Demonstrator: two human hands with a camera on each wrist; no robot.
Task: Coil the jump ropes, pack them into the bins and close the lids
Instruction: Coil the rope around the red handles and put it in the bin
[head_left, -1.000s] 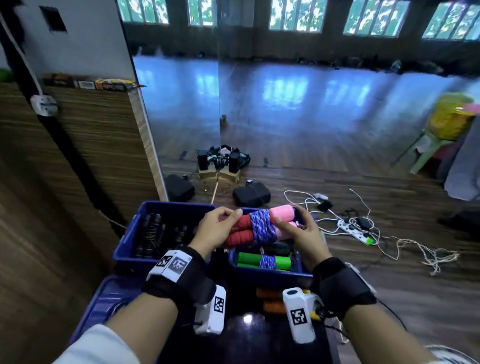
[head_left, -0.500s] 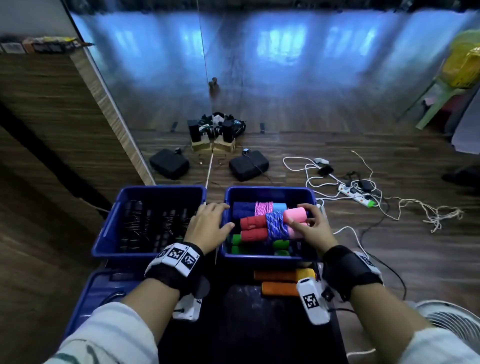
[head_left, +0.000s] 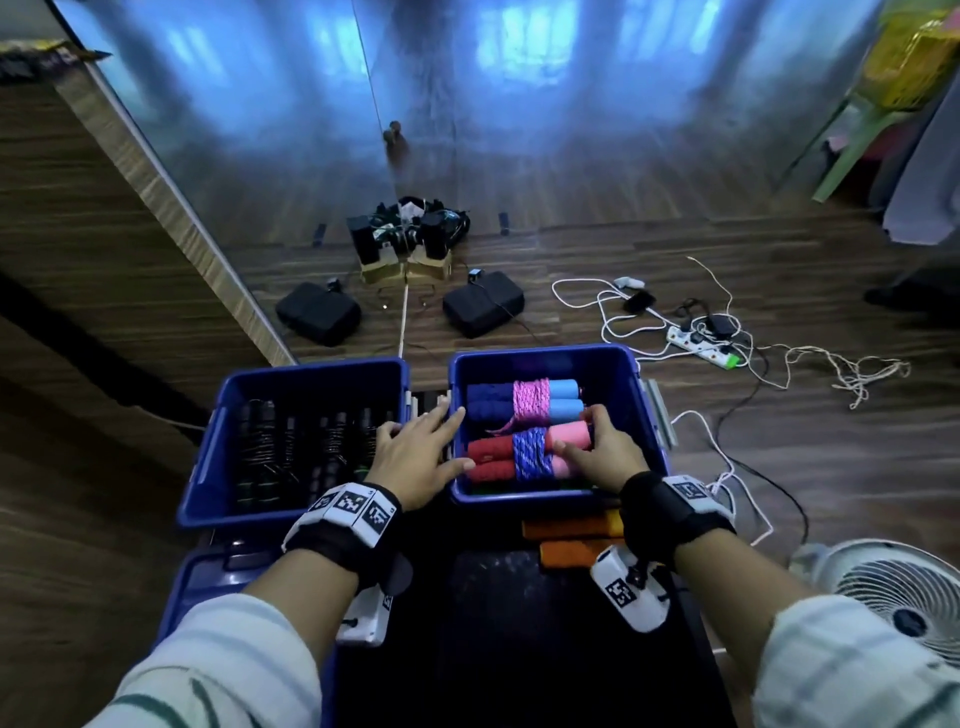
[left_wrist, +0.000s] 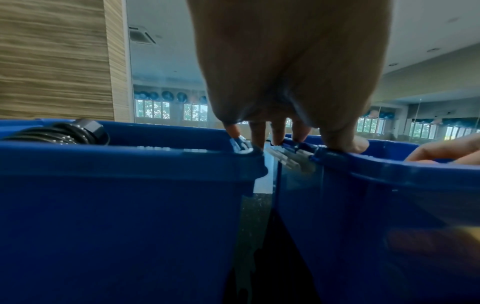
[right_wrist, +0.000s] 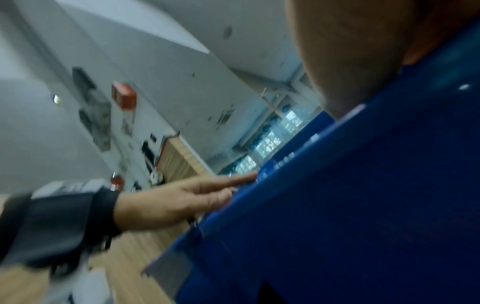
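A coiled jump rope (head_left: 527, 454) with red and pink handles and a blue cord lies in the right blue bin (head_left: 644, 415), on top of other ropes. My right hand (head_left: 582, 434) grips its pink handle end, thumb in front and fingers behind. Behind it lies a rope (head_left: 530, 402) with navy and light-blue handles and a pink cord. My left hand (head_left: 431, 441) rests flat with fingers spread across the rims where the two bins meet. The left wrist view shows its fingertips (left_wrist: 275, 137) on both rims. The left blue bin (head_left: 218, 441) holds several black ropes (head_left: 306, 441).
Orange handles (head_left: 571, 530) lie on the dark table in front of the right bin. A blue lid (head_left: 208, 577) sits at the near left. A white fan (head_left: 893, 592) stands at the right. A power strip with cables (head_left: 701, 343) and black cases (head_left: 483, 301) are on the floor beyond.
The red and pink rope has come down from above the bins into the right bin. My left hand has let go of it and settled on the bin rims.
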